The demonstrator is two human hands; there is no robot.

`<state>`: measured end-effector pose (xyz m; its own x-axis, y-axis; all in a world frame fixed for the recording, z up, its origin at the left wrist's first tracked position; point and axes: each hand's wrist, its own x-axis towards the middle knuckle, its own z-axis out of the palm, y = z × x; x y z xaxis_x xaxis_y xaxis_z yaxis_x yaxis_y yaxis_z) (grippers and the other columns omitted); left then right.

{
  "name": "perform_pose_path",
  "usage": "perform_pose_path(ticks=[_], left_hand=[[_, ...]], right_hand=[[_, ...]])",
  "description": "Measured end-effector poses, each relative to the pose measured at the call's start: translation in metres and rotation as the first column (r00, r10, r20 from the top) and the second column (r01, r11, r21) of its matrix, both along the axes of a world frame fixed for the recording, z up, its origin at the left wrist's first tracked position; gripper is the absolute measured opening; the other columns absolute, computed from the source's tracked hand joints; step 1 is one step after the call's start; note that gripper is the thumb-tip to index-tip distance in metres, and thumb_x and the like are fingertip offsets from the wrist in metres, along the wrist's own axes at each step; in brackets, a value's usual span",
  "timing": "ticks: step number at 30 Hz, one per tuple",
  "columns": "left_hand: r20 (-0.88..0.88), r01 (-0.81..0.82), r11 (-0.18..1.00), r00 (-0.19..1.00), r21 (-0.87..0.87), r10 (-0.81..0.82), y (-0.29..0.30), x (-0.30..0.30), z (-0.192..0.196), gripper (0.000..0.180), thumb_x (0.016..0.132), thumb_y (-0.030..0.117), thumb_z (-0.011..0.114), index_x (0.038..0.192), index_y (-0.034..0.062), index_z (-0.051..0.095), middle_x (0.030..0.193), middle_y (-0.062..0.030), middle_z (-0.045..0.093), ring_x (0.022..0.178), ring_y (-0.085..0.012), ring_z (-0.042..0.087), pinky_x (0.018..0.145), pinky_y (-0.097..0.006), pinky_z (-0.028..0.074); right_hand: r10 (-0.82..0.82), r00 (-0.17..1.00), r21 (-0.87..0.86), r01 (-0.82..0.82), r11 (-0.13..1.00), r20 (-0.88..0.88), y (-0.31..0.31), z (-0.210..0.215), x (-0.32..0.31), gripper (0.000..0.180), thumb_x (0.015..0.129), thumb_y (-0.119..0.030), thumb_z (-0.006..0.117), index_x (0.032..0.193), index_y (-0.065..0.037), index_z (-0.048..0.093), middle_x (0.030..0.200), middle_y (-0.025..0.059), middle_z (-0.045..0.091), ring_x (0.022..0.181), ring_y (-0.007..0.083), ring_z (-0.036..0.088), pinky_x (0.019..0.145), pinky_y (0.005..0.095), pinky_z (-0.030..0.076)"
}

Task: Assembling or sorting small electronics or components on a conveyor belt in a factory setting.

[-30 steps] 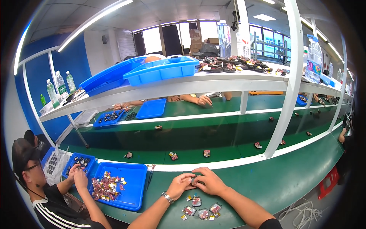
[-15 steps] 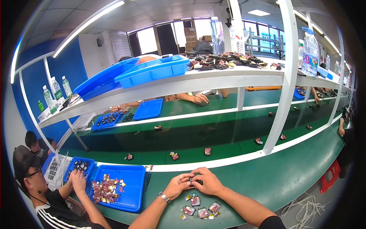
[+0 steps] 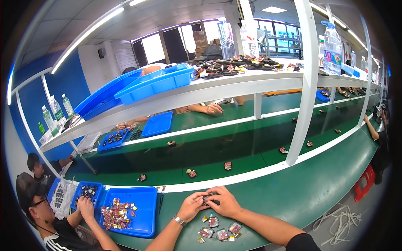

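1. A long green workbench (image 3: 301,192) sits beside a dark green conveyor belt (image 3: 209,152) in a factory hall, with a white shelf (image 3: 217,90) overhead.
2. At eight o'clock, a shallow blue plastic tray (image 3: 144,209) holds small foil-wrapped parts (image 3: 117,208).
3. At six o'clock, the left hand (image 3: 191,206) and right hand (image 3: 225,202) together pinch a small dark component (image 3: 208,197); loose small packets (image 3: 217,229) lie just below.

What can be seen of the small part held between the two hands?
The small dark part is pinched between the left hand and the right hand, just above the green bench. Fingers cover most of it, so its shape and material cannot be told. More small packets, silvery with red, lie on the bench just below the hands.
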<state>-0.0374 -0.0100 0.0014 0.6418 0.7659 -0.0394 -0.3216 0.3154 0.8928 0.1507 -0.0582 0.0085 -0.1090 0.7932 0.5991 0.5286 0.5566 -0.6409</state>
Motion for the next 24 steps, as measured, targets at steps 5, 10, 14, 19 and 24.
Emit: perform_pose_path(ticks=[5,10,14,19,24], left_hand=[[-0.020,-0.011,1.000,1.000,0.000,0.011,0.0011,-0.0017,-0.0025,0.027,0.097,0.008,0.052,0.122,-0.0004,0.052,0.113,-0.0116,0.063,0.106,-0.0199,0.062,0.094,-0.038,0.052],[-0.048,-0.013,1.000,0.999,0.016,0.013,0.0027,-0.0007,-0.0045,0.028,0.096,0.008,0.053,0.122,-0.0010,0.051,0.113,-0.0115,0.063,0.106,-0.0194,0.062,0.093,-0.038,0.052],[-0.045,-0.032,0.999,0.998,0.025,0.033,-0.0001,0.0000,-0.0034,0.027,0.096,0.007,0.053,0.121,-0.0009,0.051,0.114,-0.0119,0.063,0.105,-0.0193,0.062,0.093,-0.038,0.052],[-0.053,-0.052,0.998,0.997,0.024,0.054,-0.0011,-0.0001,-0.0040,0.025,0.096,0.006,0.053,0.120,-0.0008,0.052,0.114,-0.0121,0.063,0.104,-0.0195,0.063,0.092,-0.038,0.053],[-0.038,-0.075,0.997,0.996,0.028,0.076,-0.0041,0.0048,0.0006,0.024,0.095,0.004,0.053,0.119,-0.0009,0.052,0.112,-0.0119,0.063,0.103,-0.0192,0.063,0.091,-0.036,0.053]], right_hand=[[-0.009,0.998,-0.019,0.008,1.000,-0.060,-0.0019,0.0010,-0.0048,0.010,0.077,-0.012,0.070,0.086,-0.007,0.072,0.111,0.0071,0.062,0.110,0.0257,0.055,0.089,0.0355,0.048],[-0.021,0.999,-0.002,0.021,1.000,-0.048,-0.0024,0.0018,-0.0055,0.009,0.077,-0.011,0.069,0.084,-0.006,0.071,0.111,0.0072,0.062,0.109,0.0263,0.055,0.090,0.0362,0.048],[-0.014,0.998,0.012,0.015,1.000,-0.063,-0.0020,0.0002,-0.0053,0.008,0.077,-0.010,0.069,0.084,-0.006,0.070,0.111,0.0071,0.062,0.109,0.0263,0.055,0.089,0.0359,0.048],[-0.013,0.996,-0.020,0.011,1.000,-0.090,-0.0041,-0.0021,-0.0078,0.011,0.077,-0.009,0.069,0.087,-0.006,0.071,0.112,0.0063,0.061,0.108,0.0261,0.055,0.090,0.0355,0.048],[0.010,0.989,-0.037,-0.016,0.999,-0.144,-0.0025,-0.0036,-0.0062,0.014,0.077,-0.008,0.069,0.091,-0.006,0.072,0.113,0.0066,0.061,0.111,0.0274,0.054,0.092,0.0366,0.047]])
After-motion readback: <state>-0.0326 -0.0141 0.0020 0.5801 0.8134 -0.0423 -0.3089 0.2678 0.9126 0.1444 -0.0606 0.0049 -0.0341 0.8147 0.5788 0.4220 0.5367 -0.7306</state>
